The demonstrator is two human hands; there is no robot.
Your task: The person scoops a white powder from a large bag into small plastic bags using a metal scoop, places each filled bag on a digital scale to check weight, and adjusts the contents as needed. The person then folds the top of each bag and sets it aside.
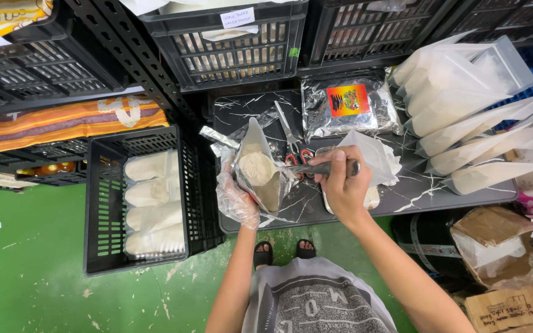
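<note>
My left hand (237,198), in a thin clear plastic glove, holds an open silver pouch (255,169) partly filled with pale powder over a black marbled table (421,185). My right hand (340,183), bare, grips the metal handle of a scoop (319,168) whose bowl end reaches into the pouch mouth. Under the right hand lies a white bag of powder (377,160). Red-handled scissors (292,143) lie on the table just behind the scoop.
A black crate (97,209) at left holds several filled white pouches (153,203). A foil bag with a colourful label (348,105) lies at the back. Filled clear-fronted pouches (458,105) are stacked at right. Black crates (229,49) sit on shelving behind. Brown bags (495,243) stand lower right. The floor (26,271) is green.
</note>
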